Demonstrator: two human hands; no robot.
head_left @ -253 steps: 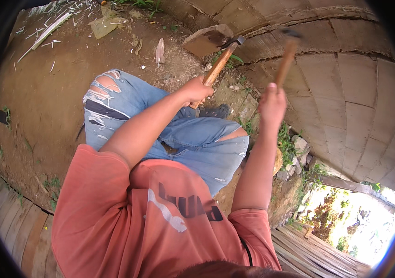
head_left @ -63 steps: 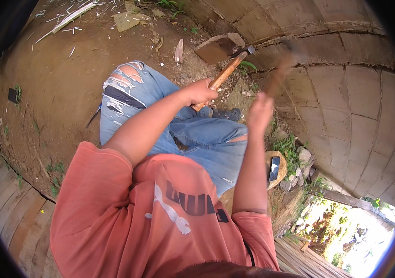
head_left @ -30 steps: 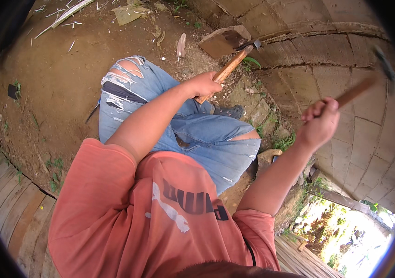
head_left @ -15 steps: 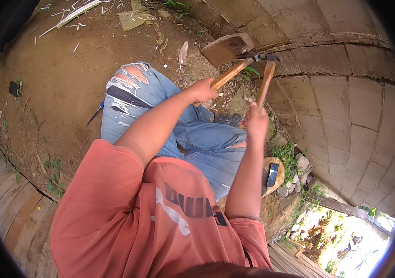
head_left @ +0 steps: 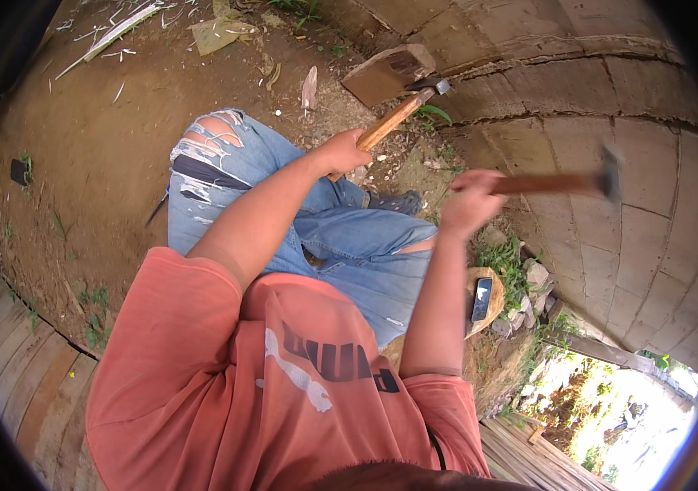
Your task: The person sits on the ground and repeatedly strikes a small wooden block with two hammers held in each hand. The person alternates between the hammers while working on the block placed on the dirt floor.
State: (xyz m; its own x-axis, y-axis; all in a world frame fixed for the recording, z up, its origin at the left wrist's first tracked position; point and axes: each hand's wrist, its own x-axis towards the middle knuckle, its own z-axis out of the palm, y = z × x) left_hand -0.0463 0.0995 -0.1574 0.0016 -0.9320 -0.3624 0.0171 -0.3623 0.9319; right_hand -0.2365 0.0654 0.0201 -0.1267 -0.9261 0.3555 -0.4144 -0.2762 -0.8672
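Note:
My left hand (head_left: 342,155) is closed round the wooden handle of a hammer (head_left: 398,120), above my bent leg. Its dark metal head points away from me, close to a wooden block (head_left: 387,75). Out to the right, my right hand (head_left: 473,200) grips a second hammer (head_left: 549,183) by its brown handle. That hammer lies nearly level, its head blurred by motion in front of the wall. The two hammer heads are well apart.
A wall of brownish panels (head_left: 643,204) curves along the right side. Beside my right forearm, a phone (head_left: 481,299) rests on a piece of wood (head_left: 492,313). Stones (head_left: 535,278) lie near it. Wood scraps (head_left: 112,37) are scattered on the dirt (head_left: 95,139) at the far left.
My right hand has swung its hammer outward to the right, away from the left hammer's head, which it was meeting. The left hand and its hammer have shifted slightly left in the view.

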